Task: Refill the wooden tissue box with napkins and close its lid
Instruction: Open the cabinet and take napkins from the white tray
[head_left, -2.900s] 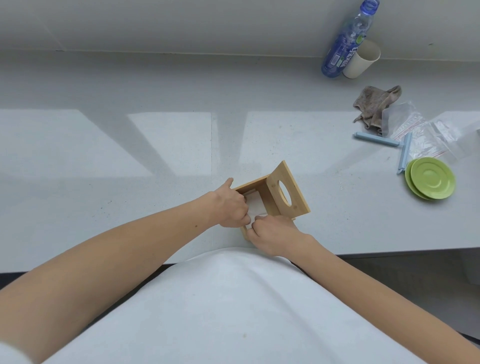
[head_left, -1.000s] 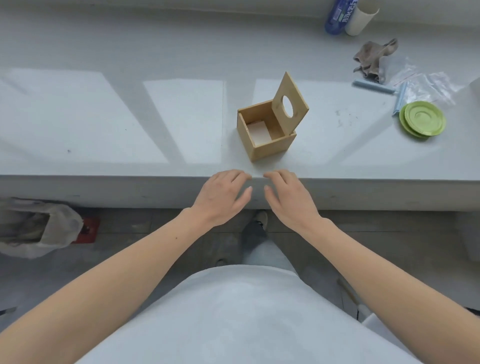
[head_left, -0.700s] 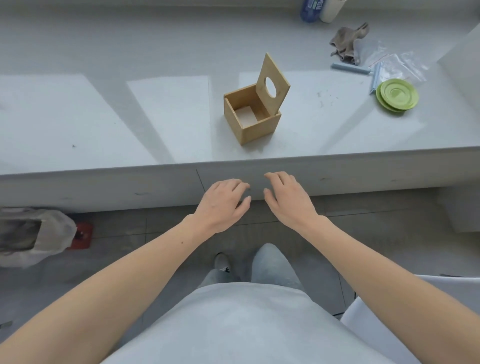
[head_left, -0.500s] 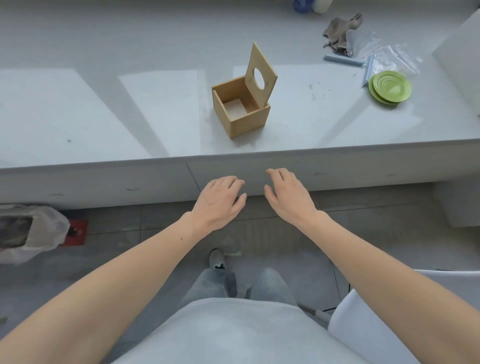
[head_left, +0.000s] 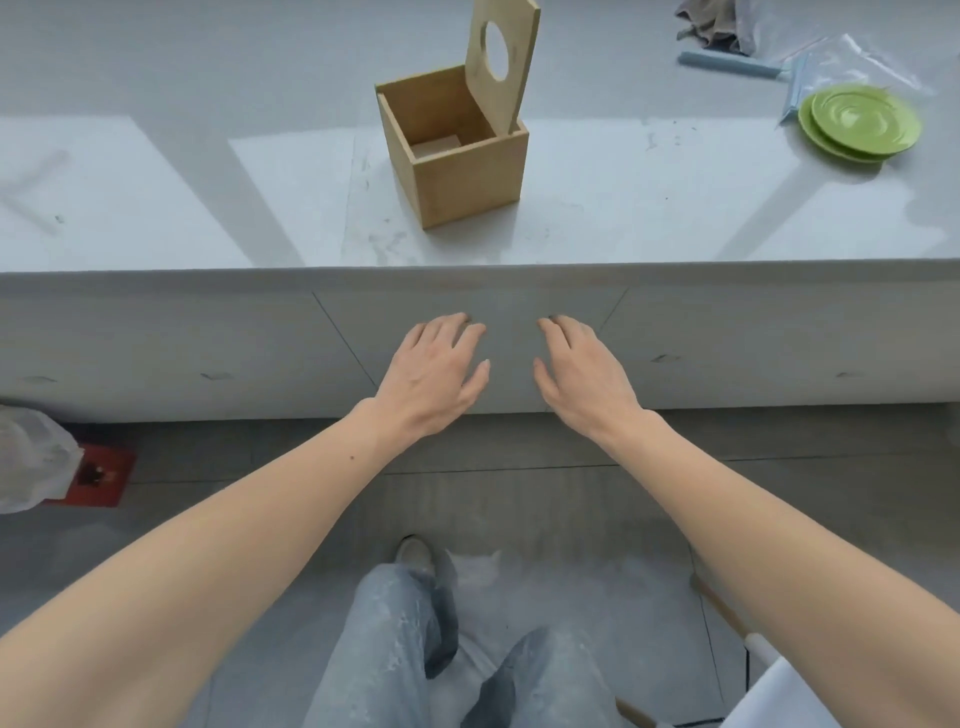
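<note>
The wooden tissue box (head_left: 467, 179) stands on the grey counter (head_left: 208, 208), near its front edge. Its lid (head_left: 501, 60), with an oval hole, stands upright on the box's right side. A little white paper shows at the bottom inside the box. My left hand (head_left: 434, 374) and my right hand (head_left: 584, 376) hover side by side in front of the counter's front face, below the box, palms down, fingers spread, holding nothing.
Two stacked green plates (head_left: 860, 124) sit at the right of the counter, with clear plastic bags (head_left: 841, 57), a blue clip (head_left: 727, 65) and a grey cloth (head_left: 711, 23) behind them. A white bag (head_left: 31, 457) lies on the floor at left. A chair corner (head_left: 779, 696) shows bottom right.
Both hands left the box and pulled back off the counter to hang in front of it. My view has drawn away from the counter and tilted down to the floor and legs.
</note>
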